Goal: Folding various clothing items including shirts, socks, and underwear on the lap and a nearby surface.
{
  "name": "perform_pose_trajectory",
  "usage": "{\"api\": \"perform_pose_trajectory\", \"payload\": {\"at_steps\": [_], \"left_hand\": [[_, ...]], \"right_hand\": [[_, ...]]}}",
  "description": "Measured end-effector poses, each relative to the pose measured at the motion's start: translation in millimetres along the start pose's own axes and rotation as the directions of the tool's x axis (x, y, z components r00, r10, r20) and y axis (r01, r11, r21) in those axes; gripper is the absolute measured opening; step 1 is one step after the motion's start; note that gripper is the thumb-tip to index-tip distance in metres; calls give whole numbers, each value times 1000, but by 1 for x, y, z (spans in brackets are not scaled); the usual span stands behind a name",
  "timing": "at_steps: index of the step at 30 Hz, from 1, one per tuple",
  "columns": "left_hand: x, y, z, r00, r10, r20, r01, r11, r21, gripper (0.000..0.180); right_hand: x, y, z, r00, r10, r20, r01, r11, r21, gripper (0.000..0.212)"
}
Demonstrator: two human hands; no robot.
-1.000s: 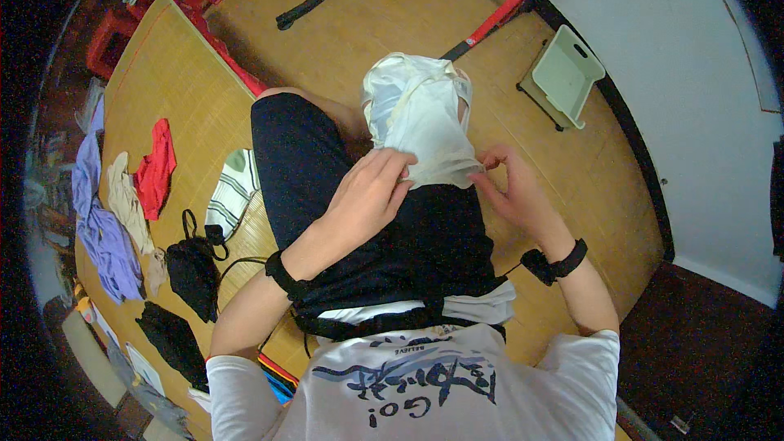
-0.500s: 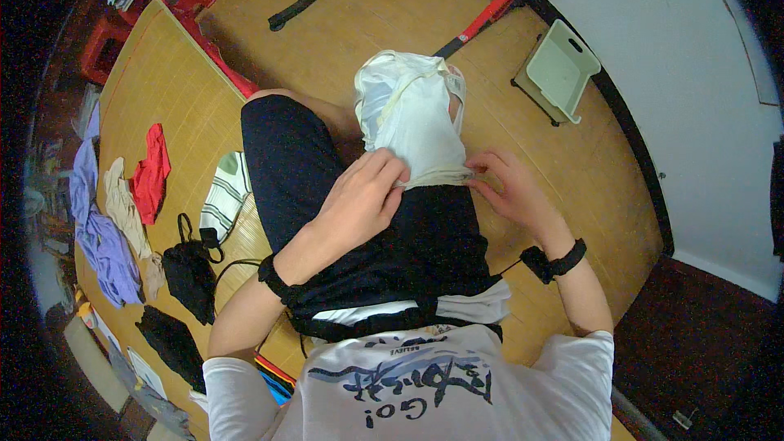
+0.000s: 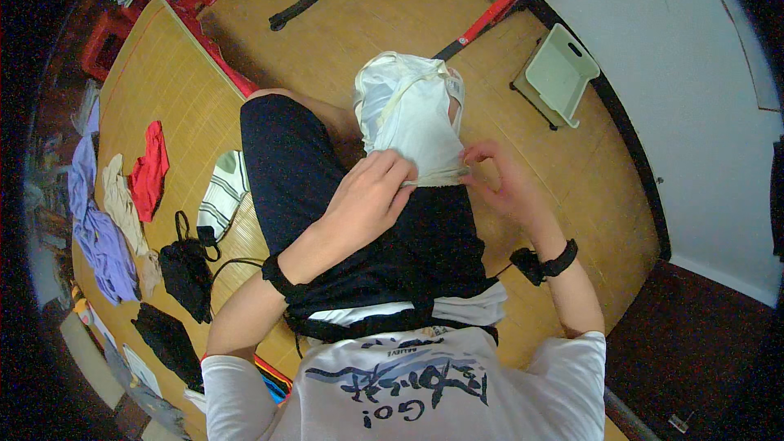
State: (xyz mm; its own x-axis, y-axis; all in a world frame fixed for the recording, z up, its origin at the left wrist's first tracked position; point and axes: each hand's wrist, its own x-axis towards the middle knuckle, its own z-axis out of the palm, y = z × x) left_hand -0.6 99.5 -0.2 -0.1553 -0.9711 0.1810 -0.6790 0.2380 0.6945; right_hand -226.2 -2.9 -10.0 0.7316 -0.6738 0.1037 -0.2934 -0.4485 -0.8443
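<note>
A pale white garment with thin straps (image 3: pixel 412 126) lies bunched over my knee, its lower hem toward me. My left hand (image 3: pixel 371 188) pinches the hem at its left side, thumb against curled fingers. At the right end of the hem, my right hand (image 3: pixel 500 180) holds the corner between thumb and forefinger, with a rounded gap behind the fingertips. Below the hem are the black shorts (image 3: pixel 400 245) I am wearing. Both wrists carry black bands.
On the woven mat (image 3: pixel 184 57) at left lie striped socks (image 3: pixel 222 200), a red cloth (image 3: pixel 149 171), a beige cloth (image 3: pixel 121 200), a purple garment (image 3: pixel 102 249) and black garments (image 3: pixel 186 273). A pale wheeled bin (image 3: pixel 559 73) stands by the wall, far right. Red-legged furniture (image 3: pixel 498 16) is at the far side.
My left hand has slid slightly right along the hem. The right hand's fingers have curled more at the corner, and the garment's hem has shifted a little.
</note>
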Motion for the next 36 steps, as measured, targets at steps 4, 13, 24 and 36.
{"api": "perform_pose_trajectory", "payload": {"at_steps": [4,13,24,36], "left_hand": [[0,0,2,1000,14,-4,-14,1000,7,13],[-4,-1,2,1000,1,24,-2,999,34,14],[1,-16,-10,966,-259,-12,248,936,-251,14],[31,-18,14,778,-617,-120,504,726,-467,25]], "right_hand": [[-4,4,5,994,74,77,-73,997,-12,24],[-24,15,12,944,-308,117,329,872,-361,29],[-16,23,-11,960,45,-275,-67,995,-69,12],[106,76,-14,991,-135,-7,109,825,-554,45]]}}
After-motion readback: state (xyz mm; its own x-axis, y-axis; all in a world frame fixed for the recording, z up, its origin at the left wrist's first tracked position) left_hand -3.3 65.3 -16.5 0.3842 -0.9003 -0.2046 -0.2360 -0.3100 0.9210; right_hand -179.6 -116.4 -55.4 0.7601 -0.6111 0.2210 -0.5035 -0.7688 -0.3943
